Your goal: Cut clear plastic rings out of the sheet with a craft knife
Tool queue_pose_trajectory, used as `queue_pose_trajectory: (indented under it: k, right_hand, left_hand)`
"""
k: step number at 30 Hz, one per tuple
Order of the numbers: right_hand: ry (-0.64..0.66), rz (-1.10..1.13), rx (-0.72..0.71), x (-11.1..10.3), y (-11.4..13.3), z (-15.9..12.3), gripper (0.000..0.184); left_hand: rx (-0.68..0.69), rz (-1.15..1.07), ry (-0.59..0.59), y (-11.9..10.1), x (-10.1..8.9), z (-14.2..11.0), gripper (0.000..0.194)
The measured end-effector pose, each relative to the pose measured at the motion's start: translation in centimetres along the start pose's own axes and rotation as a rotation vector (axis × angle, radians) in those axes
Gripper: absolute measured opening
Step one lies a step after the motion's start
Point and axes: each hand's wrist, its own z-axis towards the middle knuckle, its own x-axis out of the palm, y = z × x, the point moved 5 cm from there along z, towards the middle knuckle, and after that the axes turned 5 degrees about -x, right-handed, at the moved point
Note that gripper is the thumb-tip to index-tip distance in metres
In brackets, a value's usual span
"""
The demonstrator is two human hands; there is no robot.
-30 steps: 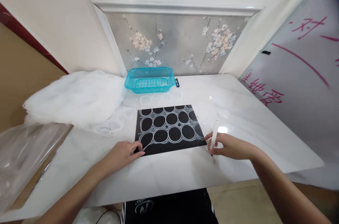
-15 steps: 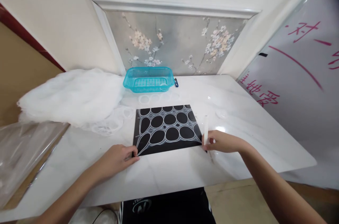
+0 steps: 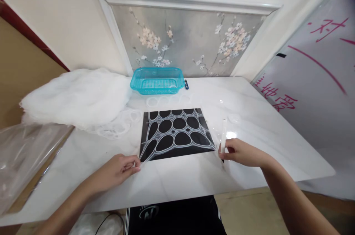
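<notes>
A black rectangular sheet (image 3: 177, 153) lies on the white table, with white netting (image 3: 186, 124) of large rounded loops stretched across it. At the sheet's near left corner, my left hand (image 3: 122, 168) pinches the netting's edge between thumb and fingers, drawing the strands tight. Just beyond the near right corner, my right hand (image 3: 241, 151) is closed around a slim white pen-like stick (image 3: 223, 135), held nearly upright with a dark lower end. Netting strands run to these right fingers too; whether they also grip them is hidden.
A turquoise plastic basket (image 3: 156, 90) stands by the wall, with a small blue-handled tool (image 3: 186, 84) beside it. A large heap of white netting (image 3: 74, 98) lies left, behind clear plastic wrapping (image 3: 27, 153). Loose white rings (image 3: 152, 101) lie near the basket. A whiteboard (image 3: 313, 124) borders the right.
My left hand has moved slightly left and my right hand right, both away from the sheet. The netting's near corners now stretch past the sheet's edges. The view has shifted slightly.
</notes>
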Motion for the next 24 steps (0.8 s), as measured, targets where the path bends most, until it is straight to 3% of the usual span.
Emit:
queue_pose_trajectory:
  k: [21,24]
  right_hand:
    - [-0.118,-0.122,0.118,-0.1,1.1,-2.6,0.021]
    - [-0.243,-0.11,0.134,-1.1,1.0,-2.9,0.027]
  left_hand:
    - [0.008,-0.215,0.106,1.0,0.9,-1.0,0.032]
    - [0.022,-0.282,0.083,1.0,0.2,-1.1,0.036]
